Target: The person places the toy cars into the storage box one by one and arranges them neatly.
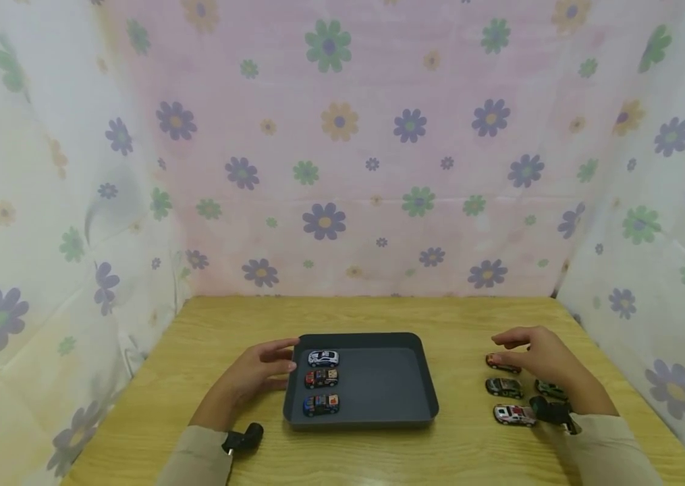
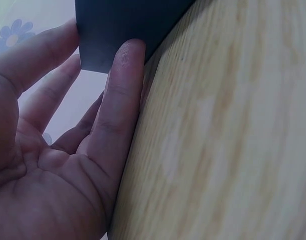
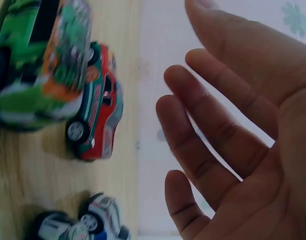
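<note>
A dark grey tray (image 1: 385,388) holds a column of toy cars along its left side: a white-and-black car (image 1: 323,358), a red car (image 1: 321,378) and a blue car (image 1: 320,404). My left hand (image 1: 254,371) touches the tray's left wall, fingers loosely extended; a fingertip (image 2: 128,52) lies against that wall. Right of the tray, my right hand (image 1: 551,361) hovers over several toy cars, its fingers relaxed and apart from them. An orange-red car (image 1: 500,365) sits under its fingertips. The right wrist view shows a green car (image 3: 22,100) and a red-and-green car (image 3: 100,110) beside the bare palm.
Nearer the front stand a dark green car (image 1: 504,387) and a white-and-red car (image 1: 513,415); another green car (image 1: 549,388) is partly hidden by the right wrist. The wooden table (image 1: 366,455) is enclosed by flower-patterned cloth (image 1: 372,135) at the back and sides.
</note>
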`<act>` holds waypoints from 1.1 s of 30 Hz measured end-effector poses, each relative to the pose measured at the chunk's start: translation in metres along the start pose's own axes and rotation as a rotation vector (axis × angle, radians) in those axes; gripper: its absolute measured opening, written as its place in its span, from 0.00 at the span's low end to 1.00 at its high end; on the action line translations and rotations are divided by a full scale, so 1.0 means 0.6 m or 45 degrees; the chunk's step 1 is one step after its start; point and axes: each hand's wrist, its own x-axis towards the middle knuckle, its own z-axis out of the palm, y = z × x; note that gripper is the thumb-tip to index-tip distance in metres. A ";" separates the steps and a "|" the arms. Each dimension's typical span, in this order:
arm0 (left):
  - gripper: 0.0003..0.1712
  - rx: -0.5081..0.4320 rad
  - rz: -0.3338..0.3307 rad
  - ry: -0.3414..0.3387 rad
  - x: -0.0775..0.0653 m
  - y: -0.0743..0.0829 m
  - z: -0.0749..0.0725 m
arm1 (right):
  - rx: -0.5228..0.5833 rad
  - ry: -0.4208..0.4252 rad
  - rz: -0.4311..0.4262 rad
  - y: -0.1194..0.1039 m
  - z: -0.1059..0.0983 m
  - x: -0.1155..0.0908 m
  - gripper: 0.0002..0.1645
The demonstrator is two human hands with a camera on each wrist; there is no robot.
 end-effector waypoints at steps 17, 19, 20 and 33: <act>0.38 0.010 -0.010 -0.004 0.003 0.009 -0.001 | 0.041 -0.086 0.113 0.036 0.000 -0.010 0.26; 0.38 0.007 -0.013 -0.006 0.003 0.008 -0.001 | 0.041 -0.095 0.118 0.037 0.000 -0.009 0.26; 0.39 0.007 -0.011 -0.008 0.003 0.008 -0.001 | 0.042 -0.099 0.122 0.038 0.001 -0.009 0.26; 0.39 0.014 -0.005 0.006 0.001 -0.001 -0.001 | -0.039 -0.088 0.121 0.037 0.005 -0.006 0.19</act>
